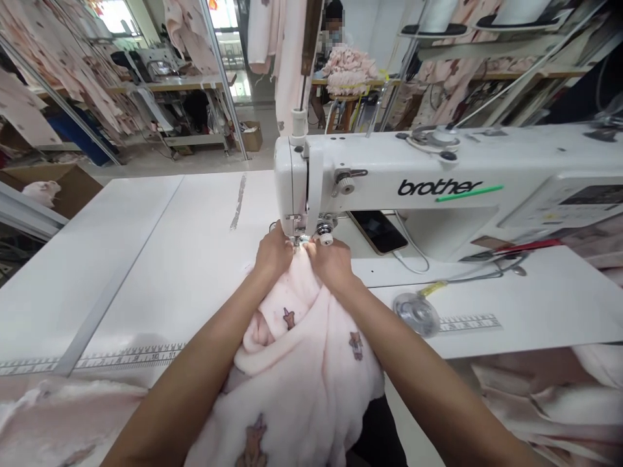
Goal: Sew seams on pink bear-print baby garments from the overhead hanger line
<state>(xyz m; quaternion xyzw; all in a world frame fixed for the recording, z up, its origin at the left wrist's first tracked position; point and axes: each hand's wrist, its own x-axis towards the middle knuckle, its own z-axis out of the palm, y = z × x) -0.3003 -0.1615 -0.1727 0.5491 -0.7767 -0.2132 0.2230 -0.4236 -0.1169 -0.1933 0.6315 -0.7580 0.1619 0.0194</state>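
Note:
A pink fleece fabric piece [311,350] with small brown animal prints runs from my lap up to the needle area of a white sewing machine [384,162]. My left hand [275,251] grips the cloth just left of the presser foot [296,240]. On the right of the foot, my right hand [331,259] closes on the same cloth, its fingertips partly under the machine head. A small lamp lights the spot between both hands. The fingertips and the fabric's edge at the needle are mostly hidden.
A phone [377,230] on a white cable lies behind the right hand. A clear round dish [416,314] sits at the right on the white table [195,272]. More pink fabric [58,421] lies at the lower left. A person [333,39] is in the background.

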